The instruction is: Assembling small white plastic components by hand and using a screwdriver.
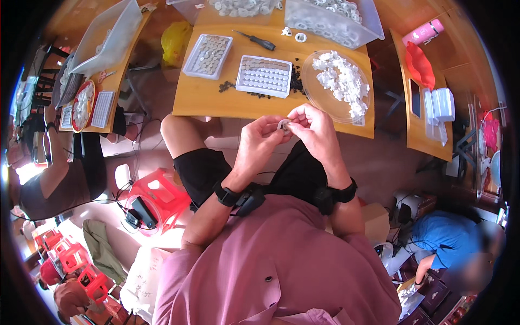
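Observation:
My left hand (255, 142) and my right hand (315, 131) meet just off the near edge of the table, fingertips closed together on a small round white plastic part (283, 125) with a dark spot inside. Fingers cover much of it. Beyond them on the wooden table (211, 106), a white tray (238, 86) holds rows of small round discs. A second white tray (187, 71), left of it, is filled with loose greyish discs. Small black pieces (296, 81) lie scattered around the first tray. To the right, white pieces (340, 76) are heaped on a round clear plate (312, 96).
A screwdriver (262, 43) and two small round parts (300, 37) lie farther back, before clear bins (336, 33) of white rings. A side table (407, 116) stands right. Another person (65, 179) sits left; a person in blue (447, 238) bends at lower right. Red stools (162, 195) stand left.

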A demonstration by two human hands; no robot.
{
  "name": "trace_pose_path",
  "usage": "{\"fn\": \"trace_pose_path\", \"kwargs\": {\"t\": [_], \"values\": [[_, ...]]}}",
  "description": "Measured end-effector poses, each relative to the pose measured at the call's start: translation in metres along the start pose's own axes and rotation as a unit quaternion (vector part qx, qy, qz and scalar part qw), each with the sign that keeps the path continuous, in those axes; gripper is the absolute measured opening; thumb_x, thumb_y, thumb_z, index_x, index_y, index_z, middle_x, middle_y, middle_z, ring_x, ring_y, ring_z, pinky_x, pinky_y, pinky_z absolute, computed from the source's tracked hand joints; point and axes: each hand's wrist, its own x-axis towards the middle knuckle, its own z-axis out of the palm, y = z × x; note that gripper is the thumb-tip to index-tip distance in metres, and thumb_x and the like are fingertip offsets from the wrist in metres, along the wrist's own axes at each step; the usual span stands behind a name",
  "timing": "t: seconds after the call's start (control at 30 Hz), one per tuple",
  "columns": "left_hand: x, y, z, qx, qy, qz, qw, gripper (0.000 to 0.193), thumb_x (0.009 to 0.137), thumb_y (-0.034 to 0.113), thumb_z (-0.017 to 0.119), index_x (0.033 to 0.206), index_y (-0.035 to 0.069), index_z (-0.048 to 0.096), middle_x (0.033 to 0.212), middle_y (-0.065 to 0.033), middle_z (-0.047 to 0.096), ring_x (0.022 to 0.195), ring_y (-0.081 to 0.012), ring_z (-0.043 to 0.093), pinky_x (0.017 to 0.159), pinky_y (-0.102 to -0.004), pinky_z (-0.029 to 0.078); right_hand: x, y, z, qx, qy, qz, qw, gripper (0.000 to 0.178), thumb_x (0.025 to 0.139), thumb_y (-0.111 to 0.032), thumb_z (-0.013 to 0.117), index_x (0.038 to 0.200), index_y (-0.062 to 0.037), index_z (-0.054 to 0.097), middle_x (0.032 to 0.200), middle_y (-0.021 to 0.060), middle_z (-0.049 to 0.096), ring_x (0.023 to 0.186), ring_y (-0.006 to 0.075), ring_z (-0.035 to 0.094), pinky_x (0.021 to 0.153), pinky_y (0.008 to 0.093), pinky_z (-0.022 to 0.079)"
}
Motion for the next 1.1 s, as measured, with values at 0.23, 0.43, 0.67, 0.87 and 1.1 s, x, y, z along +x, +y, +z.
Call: {"fn": "trace_pose_path", "kwargs": {"t": [0.23,0.43,0.67,0.87,1.1], "values": [[-0.007,0.004,0.001,-0.07,0.0,-0.006,0.998,0.025,0.094,0.002,0.061,0.117,-0.007,0.061,0.106,-0.0142,0.07,0.097,-0.0182,0.069,0.089,-0.0287,0.057,-0.012,-0.013,-0.009,0.139,-0.033,0.069,0.987,0.011,0.093,-0.006,0.063,0.099,0.0034,0.064,0.089,0.0083,0.07,0.077,0.0113,0.066,0.07,0.0251,0.053],[-0.015,0.003,0.0,-0.011,0.015,0.002,1.0,0.021,0.093,0.0,0.061,0.111,-0.01,0.061,0.1,-0.0148,0.07,0.089,-0.0189,0.071,0.083,-0.0282,0.059,-0.026,-0.015,0.003,0.123,-0.044,0.026,0.991,0.007,0.092,0.001,0.062,0.098,0.0027,0.063,0.088,0.0072,0.069,0.077,0.0108,0.068,0.069,0.0248,0.054],[-0.017,-0.002,0.0,0.013,0.015,0.004,1.0,0.021,0.094,0.001,0.061,0.112,-0.009,0.062,0.101,-0.0152,0.071,0.09,-0.0175,0.07,0.083,-0.0288,0.058,-0.028,-0.006,0.009,0.11,-0.014,0.026,0.993,0.008,0.09,-0.003,0.065,0.095,0.0033,0.063,0.084,0.0092,0.07,0.074,0.0131,0.068,0.066,0.0265,0.055],[-0.019,-0.001,-0.006,-0.096,-0.058,-0.022,0.993,0.036,0.098,0.004,0.057,0.132,-0.005,0.053,0.116,-0.0146,0.067,0.106,-0.0218,0.067,0.095,-0.0289,0.055,-0.024,-0.01,-0.004,0.14,-0.006,0.049,0.989,0.009,0.09,-0.005,0.065,0.095,0.0037,0.064,0.084,0.0078,0.07,0.073,0.009,0.066,0.067,0.0234,0.053],[-0.018,-0.01,-0.011,-0.126,-0.041,-0.014,0.991,0.036,0.098,0.003,0.056,0.134,-0.004,0.054,0.115,-0.0133,0.068,0.104,-0.0208,0.068,0.094,-0.029,0.056,-0.024,-0.014,0.005,0.125,-0.01,0.048,0.991,0.009,0.09,-0.006,0.065,0.094,0.003,0.064,0.083,0.0065,0.07,0.07,0.0071,0.063,0.064,0.0223,0.05]]}}
